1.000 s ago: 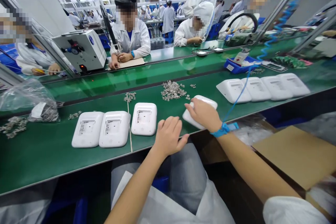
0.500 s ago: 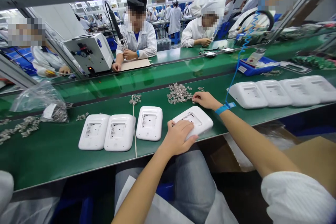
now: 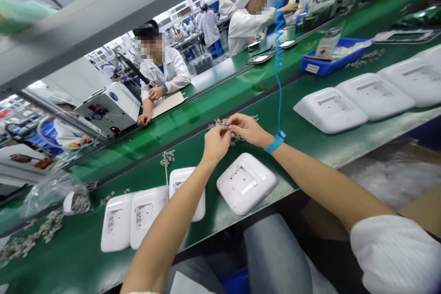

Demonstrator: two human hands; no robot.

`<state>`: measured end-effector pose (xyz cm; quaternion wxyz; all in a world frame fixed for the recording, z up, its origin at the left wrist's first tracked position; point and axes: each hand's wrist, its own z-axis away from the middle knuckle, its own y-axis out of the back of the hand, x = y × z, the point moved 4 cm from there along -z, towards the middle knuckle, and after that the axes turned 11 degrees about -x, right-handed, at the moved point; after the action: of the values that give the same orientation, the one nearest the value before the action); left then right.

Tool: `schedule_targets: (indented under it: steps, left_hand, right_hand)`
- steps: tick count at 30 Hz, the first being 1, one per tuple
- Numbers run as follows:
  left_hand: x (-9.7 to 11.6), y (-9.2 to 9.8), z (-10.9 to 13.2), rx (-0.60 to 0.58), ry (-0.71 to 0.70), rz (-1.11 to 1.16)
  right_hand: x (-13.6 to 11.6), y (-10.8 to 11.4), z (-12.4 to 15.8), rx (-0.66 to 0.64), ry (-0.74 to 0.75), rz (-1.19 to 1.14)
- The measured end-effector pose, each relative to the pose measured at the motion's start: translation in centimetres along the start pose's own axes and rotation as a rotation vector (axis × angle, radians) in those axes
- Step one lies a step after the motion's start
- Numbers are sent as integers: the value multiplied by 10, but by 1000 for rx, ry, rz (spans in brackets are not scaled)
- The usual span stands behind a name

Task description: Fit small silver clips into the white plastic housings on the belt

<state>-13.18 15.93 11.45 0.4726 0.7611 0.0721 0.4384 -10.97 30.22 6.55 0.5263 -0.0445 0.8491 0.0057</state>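
My left hand (image 3: pixel 217 143) and my right hand (image 3: pixel 247 129) meet over a pile of small metal pieces (image 3: pixel 237 139). Fingers of both hands are pinched together, nearly touching; whatever lies between them is too small to make out. A blue wrist strap (image 3: pixel 274 143) with a coiled cord circles my right wrist. Just below the hands, a white plastic housing (image 3: pixel 246 183) with a square recess lies turned at an angle, untouched. Behind my left forearm, another white housing (image 3: pixel 198 209) is partly hidden.
Two white housings (image 3: pixel 115 223) lie at left, and several more (image 3: pixel 330 110) lean in a row at right. A plastic bag of metal parts (image 3: pixel 77 200) and loose parts (image 3: pixel 44 229) sit far left. A blue tray (image 3: pixel 337 57) stands at back right. Co-workers sit across the green bench.
My left hand has let go of the white housing and moved up to the pile, joining my right hand, which has shifted left. The view has tilted.
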Motion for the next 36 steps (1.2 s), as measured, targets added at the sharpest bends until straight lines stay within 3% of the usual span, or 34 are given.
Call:
schedule_targets:
  steps: [7, 15, 27, 36]
  left_hand:
    - [8, -15, -2, 99, 0, 276]
    - [5, -4, 1, 112, 14, 512]
    - [7, 7, 7, 28, -57, 161]
    - [15, -1, 12, 102, -6, 217]
  right_hand:
    - [-12, 13, 10, 124, 124, 33]
    - [-18, 13, 11, 143, 173, 4]
    - [-21, 11, 15, 129, 242, 123]
    - [-23, 9, 18, 180, 348, 216]
